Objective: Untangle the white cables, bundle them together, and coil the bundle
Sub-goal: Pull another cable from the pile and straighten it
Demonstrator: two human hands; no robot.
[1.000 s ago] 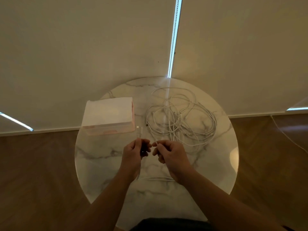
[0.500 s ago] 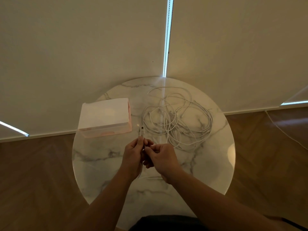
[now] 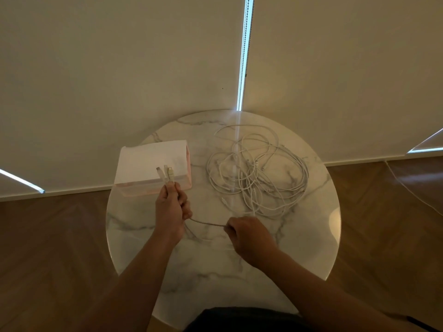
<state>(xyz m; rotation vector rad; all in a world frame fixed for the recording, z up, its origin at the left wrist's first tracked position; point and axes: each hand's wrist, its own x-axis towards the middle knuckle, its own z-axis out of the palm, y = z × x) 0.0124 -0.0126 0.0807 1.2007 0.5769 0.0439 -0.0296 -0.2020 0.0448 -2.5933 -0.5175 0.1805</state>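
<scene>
Hands parted, cables running sideways, plugs pointing away

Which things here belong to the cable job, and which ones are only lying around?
Job: tangled white cables; connector ends held in the left hand; cable stretch pinched by the right hand.
Lying about: pale box; marble table.

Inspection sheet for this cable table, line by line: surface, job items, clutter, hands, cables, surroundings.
Surface: round marble table, glossy.
Job's things: white cables lie in a loose tangle on the far right part of the table.
Clutter: pale box at the far left.
Grippers: left hand grips several cable ends, connectors sticking up; right hand pinches a strand.
Cables: that strand spans between the hands; the pile is not yet bundled.
Surroundings: closed blinds, wood floor.
</scene>
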